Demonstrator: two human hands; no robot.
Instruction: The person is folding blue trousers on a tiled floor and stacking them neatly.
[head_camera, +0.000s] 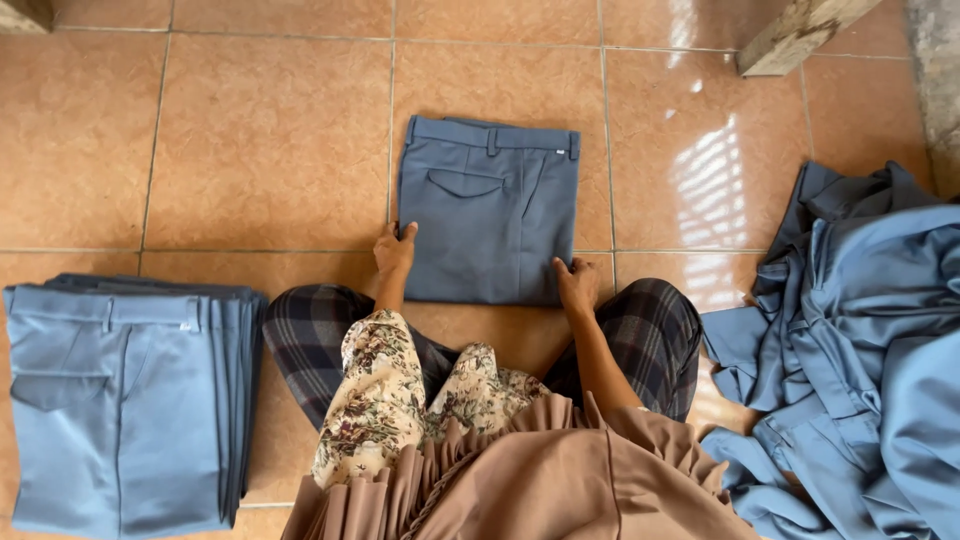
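Folded blue-grey trousers (487, 210) lie under left hand (394, 250) and right hand (577, 284).

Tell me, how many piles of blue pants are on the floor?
2: a neat folded stack at left, a messy heap at right. One folded pair lies alone between them. Pants inside each pile can't be counted.

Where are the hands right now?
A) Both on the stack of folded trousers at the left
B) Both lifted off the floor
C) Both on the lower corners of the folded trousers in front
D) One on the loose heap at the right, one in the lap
C: the left hand and right hand each rest on a near corner of the folded grey-blue trousers lying on the tiled floor.
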